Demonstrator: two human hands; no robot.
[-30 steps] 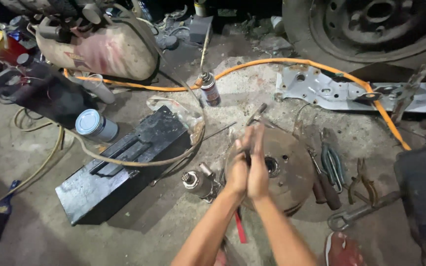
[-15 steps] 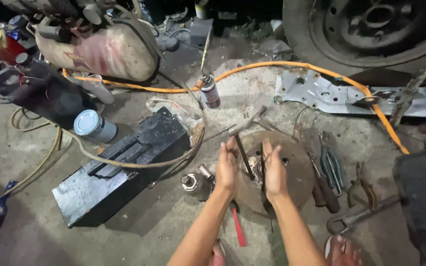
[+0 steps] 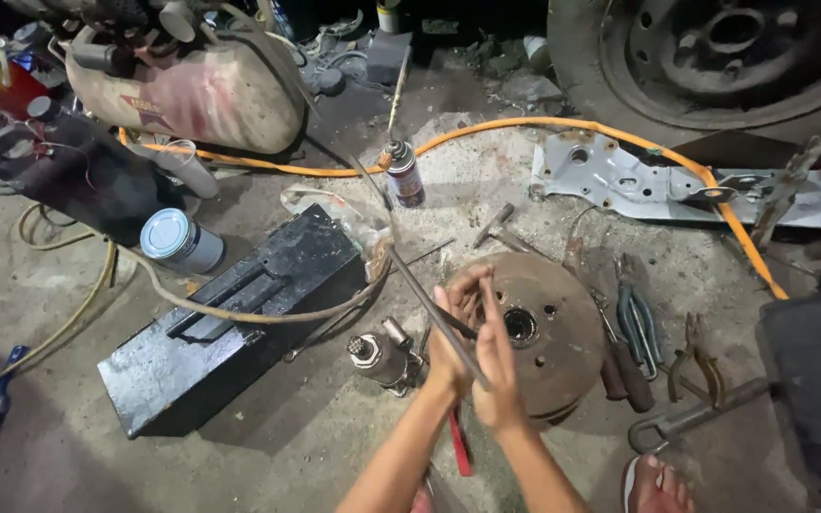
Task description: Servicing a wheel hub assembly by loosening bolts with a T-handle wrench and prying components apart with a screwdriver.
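Both hands meet above the near edge of a round rusty metal brake drum (image 3: 536, 332) that lies flat on the concrete floor (image 3: 334, 446). The left hand (image 3: 456, 337) and the right hand (image 3: 498, 366) are pressed close together, palms facing, and a long thin dark metal rod (image 3: 420, 294) passes between them. The rod runs up and left from the hands; its lower end is hidden behind the palms, so I cannot tell how firmly the fingers close on it.

Just left of the hands lies a small grey cylindrical metal part (image 3: 380, 356), partly covered by the left wrist. A red-handled tool (image 3: 460, 442) shows below the forearms, with its head hidden. Right of the drum lie blue-handled pliers (image 3: 639, 328). A black rectangular metal box (image 3: 230, 323) lies further left, and a spray can (image 3: 404, 176) stands behind. At the bottom edge, bare toes (image 3: 658, 484) are cut off by the frame.
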